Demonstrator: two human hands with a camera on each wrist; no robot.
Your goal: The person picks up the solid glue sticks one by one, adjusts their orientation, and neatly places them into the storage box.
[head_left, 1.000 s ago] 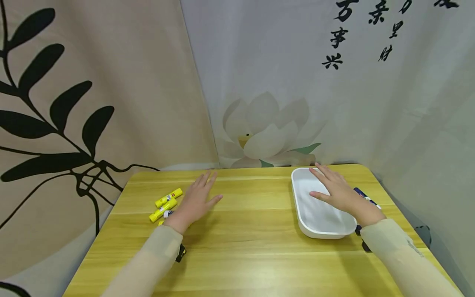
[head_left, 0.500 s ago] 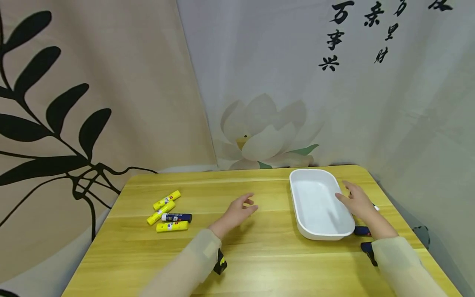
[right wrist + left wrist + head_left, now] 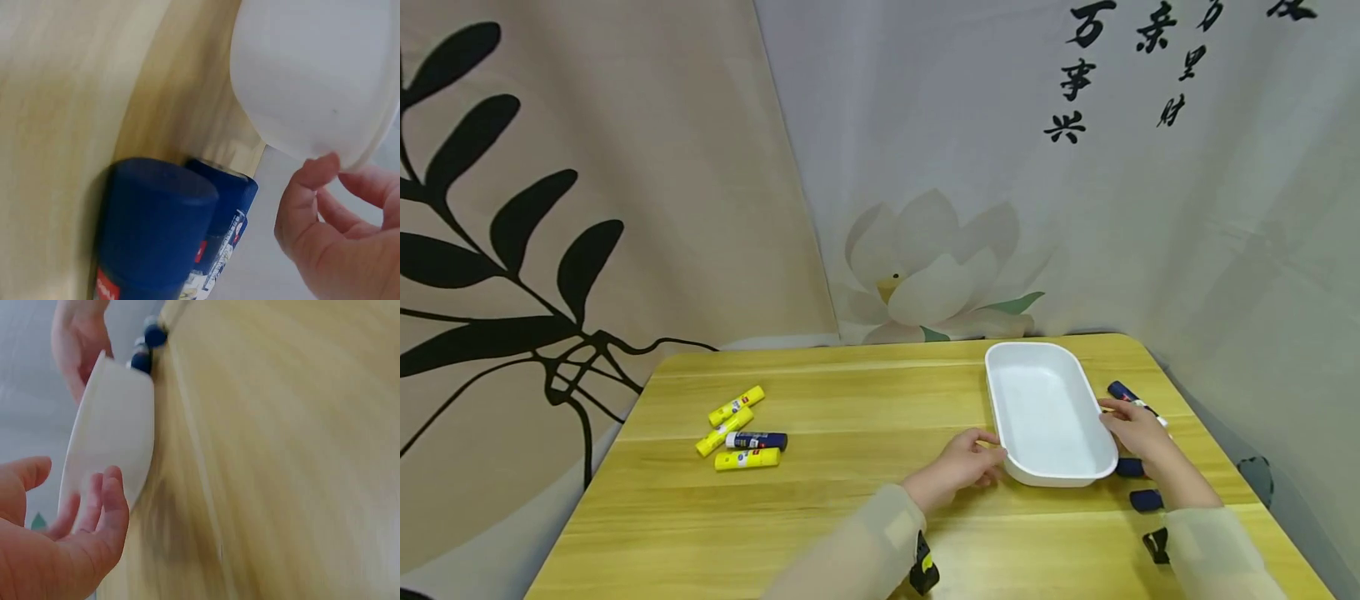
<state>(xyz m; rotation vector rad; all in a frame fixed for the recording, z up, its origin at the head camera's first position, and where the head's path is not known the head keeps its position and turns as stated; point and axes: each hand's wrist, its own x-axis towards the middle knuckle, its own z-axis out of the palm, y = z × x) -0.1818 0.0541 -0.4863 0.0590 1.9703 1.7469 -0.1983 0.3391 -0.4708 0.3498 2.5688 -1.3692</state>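
Shifted since half a second ago: left hand [image 3: 958,467], across from mid-table to the left side of the white tray [image 3: 1048,408]; right hand [image 3: 1138,429], slightly nearer the viewer along the tray's right side; tray in the same place, on the right part of the wooden table [image 3: 865,400], upright, interior facing up.

Grip, left: fingers relaxed, slightly bent, at the tray's outer wall; thumb apart from the rim in the left wrist view; grip, right: rim pinched between thumb and fingers, per the right wrist view.

Surface: yellow-toned wood, grain running left to right, far right corner rounded; soft shadows beside both arms; at left, three yellow tubes [image 3: 747,458] and one navy tube [image 3: 757,441] in a loose group, lying on their sides, well apart from the tray; at right, between tray and table edge, dark-blue tubes [image 3: 1130,467], partly hidden by right hand and wrist.

Near side: pale sleeves [image 3: 857,554]; black straps [image 3: 923,568] at the wrists.

Room: behind the table, cream curtain [image 3: 700,167] at left with black leaf print [image 3: 533,218]; grey-white curtain [image 3: 925,100] at right, meeting it along a slanting line; on the latter, faint lotus print [image 3: 940,283] and black brush characters [image 3: 1076,79]; soft folds and shading in the cloth.
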